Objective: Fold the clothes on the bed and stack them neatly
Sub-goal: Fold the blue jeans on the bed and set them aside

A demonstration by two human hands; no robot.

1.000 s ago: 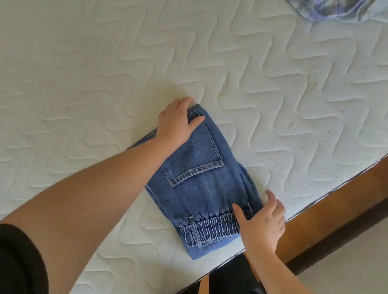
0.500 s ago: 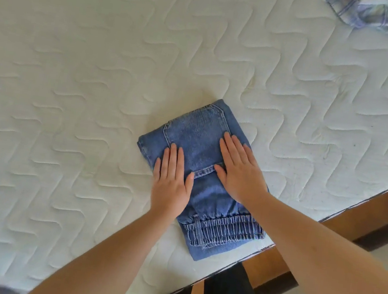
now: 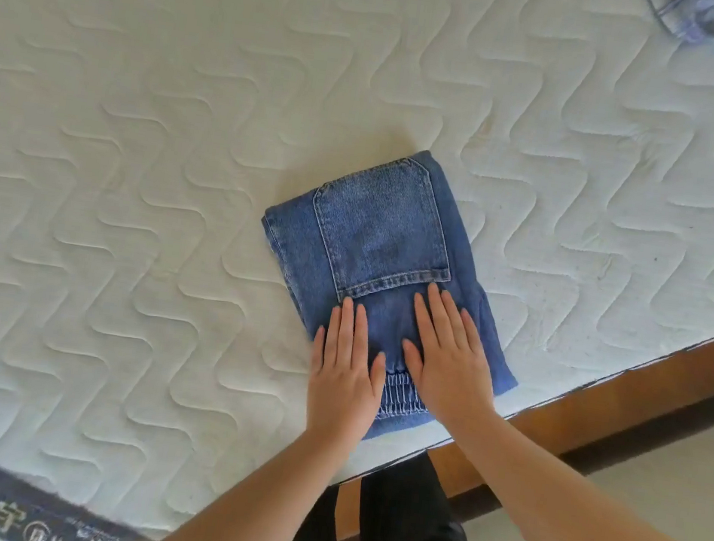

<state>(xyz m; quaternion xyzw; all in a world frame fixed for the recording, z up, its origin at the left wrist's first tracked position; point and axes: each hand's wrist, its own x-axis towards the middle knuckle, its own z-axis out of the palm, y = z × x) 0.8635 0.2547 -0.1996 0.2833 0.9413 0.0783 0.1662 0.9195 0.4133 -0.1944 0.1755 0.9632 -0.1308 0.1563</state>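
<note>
Both flat hands, left hand (image 3: 345, 372) and right hand (image 3: 448, 358), press the folded jeans (image 3: 377, 237) (long axis running away beyond the fingertips).

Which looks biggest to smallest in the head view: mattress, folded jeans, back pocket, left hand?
1. mattress, by far the largest.
2. folded jeans.
3. back pocket and left hand: they look alike in area, and the hand lies nearer the camera, so I won't rank them.
</note>
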